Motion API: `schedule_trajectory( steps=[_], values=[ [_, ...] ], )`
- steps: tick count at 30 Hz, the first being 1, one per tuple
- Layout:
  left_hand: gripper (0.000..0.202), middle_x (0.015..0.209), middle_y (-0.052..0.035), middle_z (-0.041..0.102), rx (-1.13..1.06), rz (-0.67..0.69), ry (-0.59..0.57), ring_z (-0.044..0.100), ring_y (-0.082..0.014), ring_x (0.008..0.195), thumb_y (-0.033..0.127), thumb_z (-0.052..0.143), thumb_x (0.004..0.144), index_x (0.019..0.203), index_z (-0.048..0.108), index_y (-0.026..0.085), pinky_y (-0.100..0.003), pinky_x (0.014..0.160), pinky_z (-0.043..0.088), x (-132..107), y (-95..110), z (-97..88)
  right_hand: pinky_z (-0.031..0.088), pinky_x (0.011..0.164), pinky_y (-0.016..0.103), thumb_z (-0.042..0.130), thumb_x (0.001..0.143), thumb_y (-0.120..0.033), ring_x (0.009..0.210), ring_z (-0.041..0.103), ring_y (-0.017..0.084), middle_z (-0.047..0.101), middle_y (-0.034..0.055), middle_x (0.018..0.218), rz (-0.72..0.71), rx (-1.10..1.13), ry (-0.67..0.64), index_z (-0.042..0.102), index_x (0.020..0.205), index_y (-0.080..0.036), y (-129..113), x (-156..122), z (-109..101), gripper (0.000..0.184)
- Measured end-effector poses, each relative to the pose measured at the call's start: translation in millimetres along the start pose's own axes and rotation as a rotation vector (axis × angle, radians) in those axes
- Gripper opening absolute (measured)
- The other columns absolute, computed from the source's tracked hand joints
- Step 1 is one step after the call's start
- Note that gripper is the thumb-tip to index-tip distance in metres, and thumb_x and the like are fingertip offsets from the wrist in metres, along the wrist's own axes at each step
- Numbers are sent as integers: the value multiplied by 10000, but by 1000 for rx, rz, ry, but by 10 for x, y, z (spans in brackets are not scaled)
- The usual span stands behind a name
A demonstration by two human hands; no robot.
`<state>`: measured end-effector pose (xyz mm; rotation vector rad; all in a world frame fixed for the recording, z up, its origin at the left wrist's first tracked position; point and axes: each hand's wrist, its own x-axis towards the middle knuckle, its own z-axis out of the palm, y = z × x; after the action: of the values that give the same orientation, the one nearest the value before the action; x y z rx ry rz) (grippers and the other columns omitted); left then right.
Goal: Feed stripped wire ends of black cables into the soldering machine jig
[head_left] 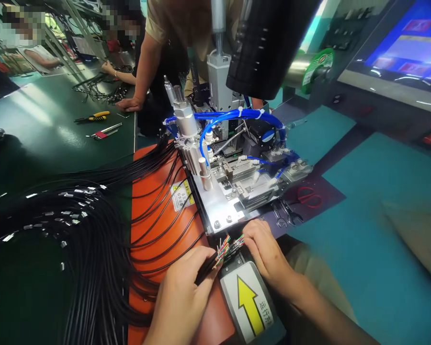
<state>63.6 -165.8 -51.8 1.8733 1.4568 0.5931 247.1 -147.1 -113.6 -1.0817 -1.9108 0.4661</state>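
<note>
My left hand point(188, 282) is closed round several black cables whose stripped ends fan out in coloured wires point(222, 250). Close by on the right, my right hand point(264, 247) pinches at another small cluster of coloured wires point(239, 240), its fingertips partly hidden. Both hands are over the front end of a machine point(215, 203), just above a grey cover with a yellow arrow point(247, 302). From the left, a thick bundle of black cables point(93, 239) runs across an orange mat point(158, 230) towards my left hand and the machine.
Blue air hoses point(237, 114) arch over the machine. A black cylinder point(269, 48) hangs above it. Wrenches point(286, 215) and red scissors point(310, 196) lie at the right. Yellow-handled pliers point(98, 116) lie on the green table point(57, 148). A person's hand point(129, 104) leans on its edge.
</note>
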Motion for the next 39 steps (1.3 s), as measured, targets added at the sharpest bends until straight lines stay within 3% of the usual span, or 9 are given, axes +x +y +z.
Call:
schedule_trajectory(
  steps=[7, 10, 14, 18, 22, 30, 35, 39],
  values=[
    [88, 665, 37, 551, 110, -17, -23, 526, -122, 599, 192, 508, 817, 729, 506, 191, -193, 543, 386, 19, -49, 19, 314, 674, 345, 311, 890, -78, 712, 406, 178, 438, 27, 754, -9, -26, -7, 376, 817, -182, 85, -73, 81, 143],
    [135, 767, 23, 593, 167, 118, -112, 567, -122, 674, 122, 431, 841, 868, 534, 205, -186, 587, 419, 26, -43, -5, 315, 678, 338, 309, 893, -92, 715, 415, 179, 451, 26, 751, 35, -21, -45, 385, 807, -185, 42, -50, 30, 148],
    [497, 756, -1, 600, 586, 397, -172, 577, -145, 590, -5, 381, 752, 1182, 478, 227, -199, 482, 416, 60, -5, -29, 326, 643, 305, 295, 892, -105, 673, 424, 170, 464, 18, 722, 156, -25, -116, 394, 761, -192, -47, 2, -38, 187],
    [702, 664, 26, 584, 948, 429, -270, 542, -134, 449, -40, 417, 658, 1280, 415, 287, -185, 375, 357, 128, 69, -37, 339, 602, 279, 302, 893, -134, 640, 437, 164, 465, 12, 694, 221, -20, -136, 391, 733, -199, -79, 34, -53, 194],
    [714, 849, 9, 640, 908, 335, -360, 592, -137, 538, -21, 418, 710, 1315, 345, 352, -188, 432, 421, 196, 104, -40, 354, 580, 260, 318, 890, -166, 635, 456, 160, 455, 10, 686, 295, 31, -159, 395, 726, -199, -73, 44, -60, 184],
    [734, 1192, 36, 545, 738, 295, -295, 601, -124, 898, -38, 320, 770, 1328, 254, 434, -178, 665, 478, 187, 75, -71, 348, 549, 249, 316, 878, -184, 587, 439, 143, 438, -6, 652, 374, 93, -168, 378, 697, -202, -106, 83, -90, 192],
    [728, 1135, 27, 574, 734, 313, -302, 613, -126, 830, -29, 339, 769, 1319, 266, 443, -184, 608, 464, 198, 71, -62, 341, 526, 243, 328, 866, -167, 552, 429, 137, 435, -18, 624, 311, 124, -168, 389, 703, -204, -37, 68, -70, 178],
    [608, 861, 18, 640, 762, 337, -259, 605, -140, 599, 26, 389, 769, 1252, 418, 395, -186, 460, 406, 236, 21, 14, 344, 563, 270, 327, 865, -182, 598, 422, 154, 438, 6, 665, 162, 208, -117, 410, 726, -202, 97, -10, 6, 163]
  ],
)
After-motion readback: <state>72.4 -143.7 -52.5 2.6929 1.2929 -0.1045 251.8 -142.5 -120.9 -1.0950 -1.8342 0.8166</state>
